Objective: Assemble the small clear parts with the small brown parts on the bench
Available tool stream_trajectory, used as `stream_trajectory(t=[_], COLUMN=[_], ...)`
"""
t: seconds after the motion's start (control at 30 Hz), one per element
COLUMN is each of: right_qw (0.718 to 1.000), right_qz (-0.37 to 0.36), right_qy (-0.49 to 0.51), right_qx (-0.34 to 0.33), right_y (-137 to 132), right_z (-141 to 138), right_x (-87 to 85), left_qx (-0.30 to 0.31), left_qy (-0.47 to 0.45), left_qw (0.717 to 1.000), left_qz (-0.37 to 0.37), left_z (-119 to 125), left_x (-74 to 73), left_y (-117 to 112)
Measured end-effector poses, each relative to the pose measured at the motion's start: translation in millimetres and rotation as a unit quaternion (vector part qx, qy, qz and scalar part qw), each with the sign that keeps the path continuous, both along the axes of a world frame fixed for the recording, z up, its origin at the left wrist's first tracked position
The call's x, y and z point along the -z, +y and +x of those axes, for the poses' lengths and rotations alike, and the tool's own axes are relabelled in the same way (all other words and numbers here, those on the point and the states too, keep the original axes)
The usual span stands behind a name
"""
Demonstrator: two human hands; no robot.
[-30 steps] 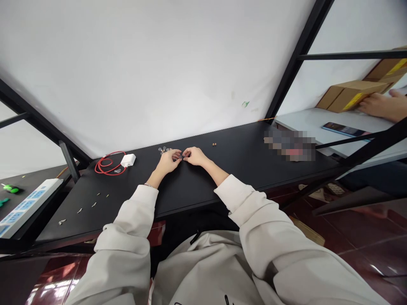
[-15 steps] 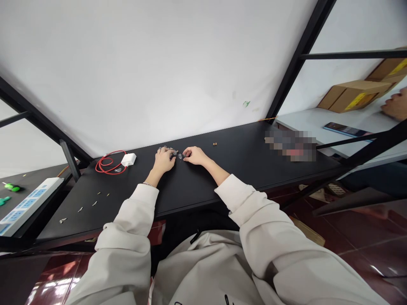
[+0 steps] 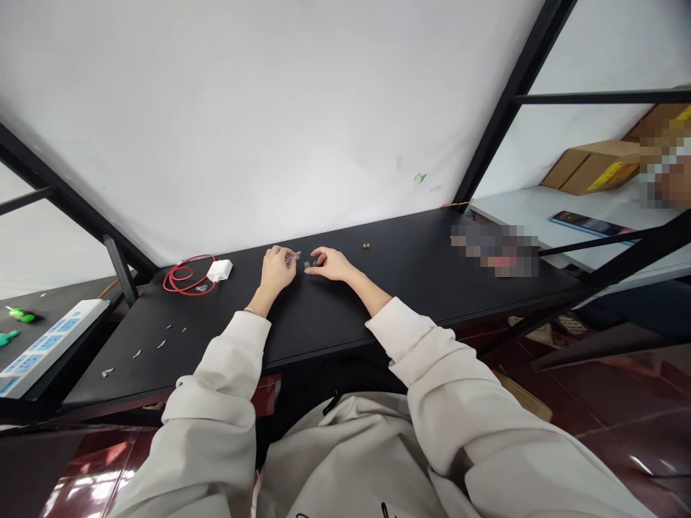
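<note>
We've got two bare hands over the black worktop point(image 3: 324, 324), near its back edge. Our left hand point(image 3: 276, 271) has its grip closed on clear bits point(image 3: 292, 257), fingers curled round them and thumb at the front; exact count is hidden. Our right hand point(image 3: 333, 265) sits just across from it, grip released: thumb and forefinger parted, with loose bits point(image 3: 306, 265) in and beside the gap. We can't tell if a fingertip touches those.

Left of the hands we log a coiled red cable point(image 3: 171, 285), a white charger point(image 3: 219, 270) at its right side, and one clear piece point(image 3: 201, 288) near the cable's front. Small metal parts point(image 3: 137, 354) lie scattered on the front left. Two orange bits point(image 3: 366, 246) sit side by side, right of the right hand; a pixelated patch point(image 3: 502, 250) covers something at the far right.

Off the left end we see a power strip point(image 3: 48, 342) and green tools point(image 3: 21, 315). Right, on a white worktop point(image 3: 518, 205), we note a phone point(image 3: 588, 224) and a cardboard box point(image 3: 588, 167).
</note>
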State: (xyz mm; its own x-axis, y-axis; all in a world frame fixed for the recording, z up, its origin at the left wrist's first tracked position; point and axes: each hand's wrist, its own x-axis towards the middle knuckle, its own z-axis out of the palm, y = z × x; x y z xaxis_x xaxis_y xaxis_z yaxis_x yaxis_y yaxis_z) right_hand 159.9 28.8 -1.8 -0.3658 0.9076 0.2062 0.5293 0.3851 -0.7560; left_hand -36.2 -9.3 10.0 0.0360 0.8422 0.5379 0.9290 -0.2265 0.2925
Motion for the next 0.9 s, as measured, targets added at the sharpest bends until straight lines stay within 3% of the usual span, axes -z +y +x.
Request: stream_trajectory(t=[0.17,0.27,0.4,0.67,0.9], right_qw=[0.992,0.987,0.987,0.984,0.974], right_qz=[0.076,0.099,0.085,0.065,0.041], right_qy=[0.1,0.127,0.139,0.163,0.22], right_qx=[-0.005,-0.017,-0.009,0.019,-0.035], right_y=[-4.4,-6.7,-8.9,-7.4,-4.5], right_z=[-2.7,-3.2,-3.6,-6.0,-7.8], right_x=[-2.7,-6.0,-9.6,-7.8,-4.1], left_qx=[0.102,0.131,0.13,0.131,0.123], left_qy=[-0.081,-0.134,-0.193,-0.211,-0.242], left_qw=[0.992,0.982,0.972,0.968,0.962], left_qz=[0.005,-0.018,-0.035,-0.027,-0.027], left_z=[1.8,7.4,13.1,16.2,13.1], left_x=[-5.7,-4.1,-2.4,-4.9,-2.1], left_y=[-5.0,-7.2,-8.3,-10.7,-7.9])
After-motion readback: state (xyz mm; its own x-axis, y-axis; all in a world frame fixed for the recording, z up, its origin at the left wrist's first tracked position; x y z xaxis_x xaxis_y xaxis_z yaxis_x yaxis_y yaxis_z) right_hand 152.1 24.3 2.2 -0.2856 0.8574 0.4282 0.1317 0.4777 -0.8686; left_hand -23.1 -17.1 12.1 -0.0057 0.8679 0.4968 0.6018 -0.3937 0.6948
